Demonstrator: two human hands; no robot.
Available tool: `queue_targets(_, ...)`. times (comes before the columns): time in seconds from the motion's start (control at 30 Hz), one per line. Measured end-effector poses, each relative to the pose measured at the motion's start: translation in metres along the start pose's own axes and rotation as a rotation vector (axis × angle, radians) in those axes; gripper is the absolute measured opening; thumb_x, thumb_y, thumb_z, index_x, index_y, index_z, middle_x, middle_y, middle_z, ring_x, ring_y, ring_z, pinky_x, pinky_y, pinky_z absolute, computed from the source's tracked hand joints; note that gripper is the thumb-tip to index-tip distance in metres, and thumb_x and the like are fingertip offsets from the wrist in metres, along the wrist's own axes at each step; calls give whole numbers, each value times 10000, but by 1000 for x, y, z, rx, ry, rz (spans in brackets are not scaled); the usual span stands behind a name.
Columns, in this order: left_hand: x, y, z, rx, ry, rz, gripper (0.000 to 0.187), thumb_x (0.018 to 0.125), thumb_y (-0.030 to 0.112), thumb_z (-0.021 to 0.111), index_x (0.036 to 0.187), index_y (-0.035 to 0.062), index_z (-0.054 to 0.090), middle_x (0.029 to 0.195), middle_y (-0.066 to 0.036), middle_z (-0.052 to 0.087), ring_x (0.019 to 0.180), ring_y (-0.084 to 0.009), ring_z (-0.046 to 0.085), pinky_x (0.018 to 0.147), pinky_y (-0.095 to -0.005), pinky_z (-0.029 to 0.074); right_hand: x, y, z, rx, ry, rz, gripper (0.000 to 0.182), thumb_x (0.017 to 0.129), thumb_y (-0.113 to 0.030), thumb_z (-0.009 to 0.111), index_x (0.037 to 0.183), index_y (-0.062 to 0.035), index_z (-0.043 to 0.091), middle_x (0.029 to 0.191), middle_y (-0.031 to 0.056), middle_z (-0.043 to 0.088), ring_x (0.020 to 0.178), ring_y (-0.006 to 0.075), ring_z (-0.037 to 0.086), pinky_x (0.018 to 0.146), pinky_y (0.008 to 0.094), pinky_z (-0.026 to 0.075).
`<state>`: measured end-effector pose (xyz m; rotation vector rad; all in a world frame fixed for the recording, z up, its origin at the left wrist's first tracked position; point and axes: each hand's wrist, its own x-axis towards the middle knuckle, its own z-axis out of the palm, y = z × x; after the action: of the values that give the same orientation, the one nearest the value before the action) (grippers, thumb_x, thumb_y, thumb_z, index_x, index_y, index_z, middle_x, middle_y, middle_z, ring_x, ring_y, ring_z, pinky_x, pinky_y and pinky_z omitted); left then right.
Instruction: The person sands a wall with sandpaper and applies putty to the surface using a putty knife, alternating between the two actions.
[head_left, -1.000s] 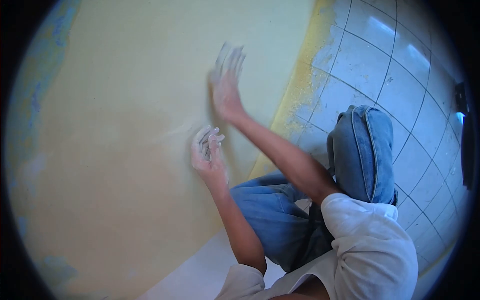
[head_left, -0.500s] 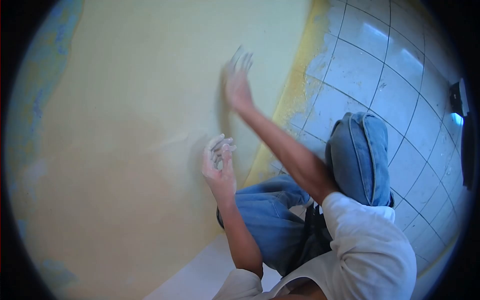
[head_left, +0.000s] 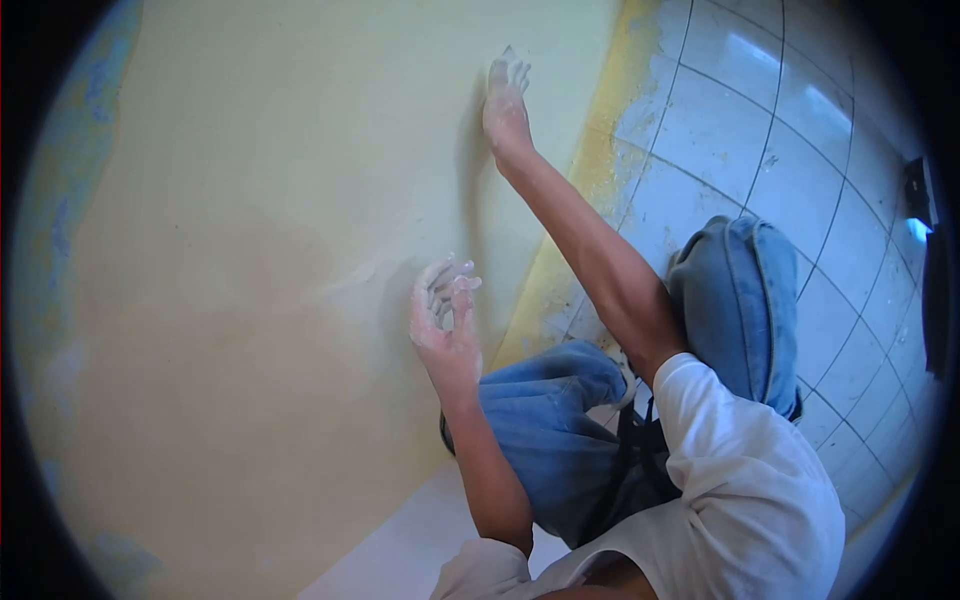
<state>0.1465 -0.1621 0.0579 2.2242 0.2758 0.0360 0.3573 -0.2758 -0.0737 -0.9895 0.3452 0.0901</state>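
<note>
My right hand (head_left: 508,110) reaches far up along the pale, smooth wall (head_left: 300,180), its fingers pointing away from me and dusted white. A thin pale edge shows at its fingertips, too small to name. Whether the hand presses on the wall cannot be told. Nearer my body, my left hand (head_left: 445,320) hangs beside the wall with fingers loosely curled and a gap between thumb and fingers. White dust coats it too, and nothing shows in its grasp.
A yellow strip (head_left: 595,125) runs along the wall's edge beside white floor tiles (head_left: 690,200) with specks on them. My bent knee in blue jeans (head_left: 735,300) is close to my right arm. Blue-green patches (head_left: 75,170) mark the wall's far left. A dark object (head_left: 920,195) stands at far right.
My right hand has moved farther up and slightly right along the wall. My left hand has barely shifted, and the view has tilted a little.
</note>
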Motion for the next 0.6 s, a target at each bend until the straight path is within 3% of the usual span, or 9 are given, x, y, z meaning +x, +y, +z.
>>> queue_targets(0.07,6,2,3,9,-6,36,341,1096,109,657,1417,-2,630,1210,-150,772,1039,-199,753,980,-346,558,-13,-12,5,-7,-31,-28,857,1181,-513,335,1720,97,68,1783,382,-7,1678,495,-38,1372,523,23)
queue_targets(0.13,7,-4,-1,64,-27,73,340,1097,111,658,1419,4,633,1213,-150,772,1034,-200,755,979,-350,558,-70,10,52,-177,146,-292,838,1177,-493,377,1716,99,129,1779,380,91,1676,500,63,1370,531,58)
queue_targets(0.23,7,6,1,25,17,46,330,1099,107,654,1412,2,637,1214,-148,775,1033,-202,758,979,-356,561,-63,21,40,-263,156,-395,809,1172,-467,408,1731,59,153,1784,365,84,1672,499,95,1365,535,71)
queue_targets(0.43,2,0,2,87,-73,91,326,1103,103,645,1415,8,640,1224,-141,775,1035,-199,757,977,-358,562,-42,29,11,-363,132,-381,784,1178,-469,387,1758,-5,135,1825,299,-20,1692,471,-59,1366,544,8)
queue_targets(0.6,2,-3,2,69,-62,25,329,1104,100,636,1421,11,642,1237,-145,775,1048,-200,756,983,-362,561,15,46,14,-270,281,-527,757,1183,-495,357,1761,-40,179,1827,291,19,1684,501,-44,1363,555,-2)
